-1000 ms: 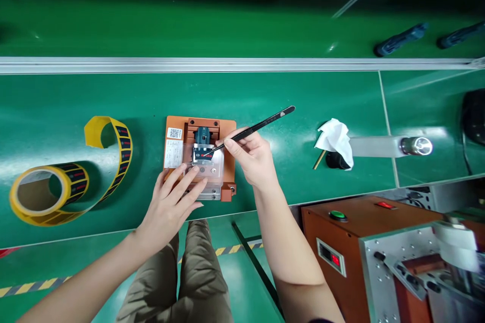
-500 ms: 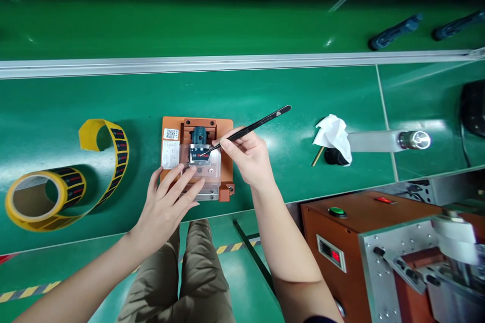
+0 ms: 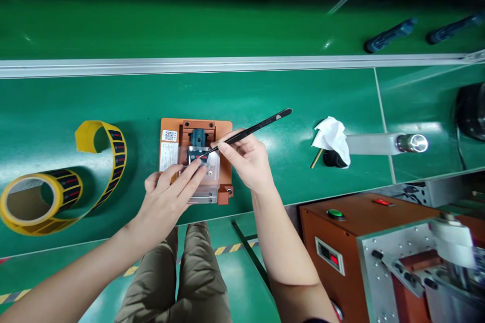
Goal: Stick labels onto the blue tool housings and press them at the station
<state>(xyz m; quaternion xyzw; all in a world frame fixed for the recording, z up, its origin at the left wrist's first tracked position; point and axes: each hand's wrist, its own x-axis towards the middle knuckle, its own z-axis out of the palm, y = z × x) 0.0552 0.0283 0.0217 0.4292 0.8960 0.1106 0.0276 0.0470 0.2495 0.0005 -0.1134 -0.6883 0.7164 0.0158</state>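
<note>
An orange fixture [image 3: 225, 151] lies on the green bench, with a blue-grey part [image 3: 198, 137] seated in it and a clear plastic cover [image 3: 213, 181] over its front. A dark label [image 3: 194, 156] with red lettering shows at the cover's window. My right hand [image 3: 248, 156] pinches black tweezers [image 3: 261, 125], whose tips reach the label. My left hand [image 3: 166, 194] rests on the cover with its fingers stretched out, fingertips at the label's lower edge.
A yellow label roll [image 3: 56, 197] stands at the left, its strip curling up. To the right are a white cloth [image 3: 331, 136] and a bottle with a metal cap [image 3: 413, 143]. An orange machine [image 3: 341, 227] occupies the lower right.
My left hand's fingers have moved up across the cover to the label's lower edge and drawn closer together. The tweezers stay at the label. The whole view has shifted slightly.
</note>
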